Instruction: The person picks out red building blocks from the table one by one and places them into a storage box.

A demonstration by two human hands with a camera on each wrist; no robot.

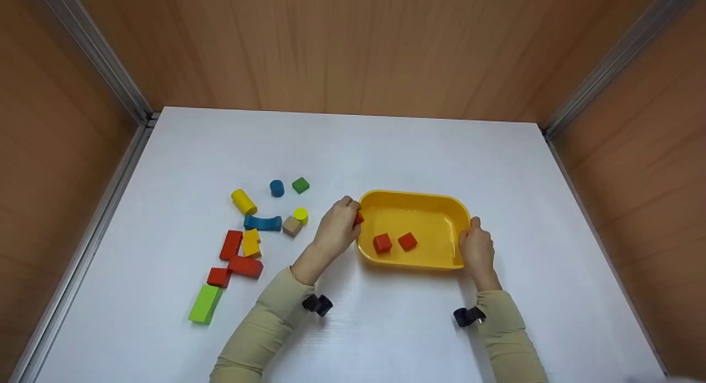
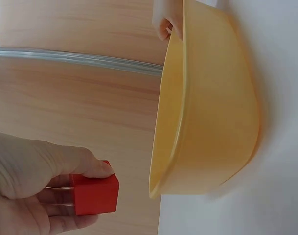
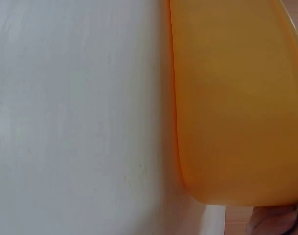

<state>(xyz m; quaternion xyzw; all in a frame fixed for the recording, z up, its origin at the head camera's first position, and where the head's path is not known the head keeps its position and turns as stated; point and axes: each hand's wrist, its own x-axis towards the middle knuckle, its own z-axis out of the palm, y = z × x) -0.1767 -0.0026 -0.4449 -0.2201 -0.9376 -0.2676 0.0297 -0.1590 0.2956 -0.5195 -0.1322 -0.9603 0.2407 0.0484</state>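
Observation:
A yellow plastic tub [image 1: 436,214] stands on the white table, with two red cubes [image 1: 382,243] lying inside it. My left hand [image 1: 336,227] pinches a red block [image 2: 96,196] between thumb and fingers, just beside the tub's left rim. In the left wrist view, this block is apart from the tub wall. At the opposite end, my right hand [image 1: 479,249] grips the tub's right rim. Only a few fingers of that hand show in the right wrist view, at the lower corner.
Left of the tub lie several loose blocks, among them a blue arch [image 1: 263,223], a yellow cylinder [image 1: 244,202], a green block [image 1: 300,185], a natural wood block [image 1: 292,226] and a light green block [image 1: 205,304]. Wooden panels [image 1: 342,52] bound the table's back and sides.

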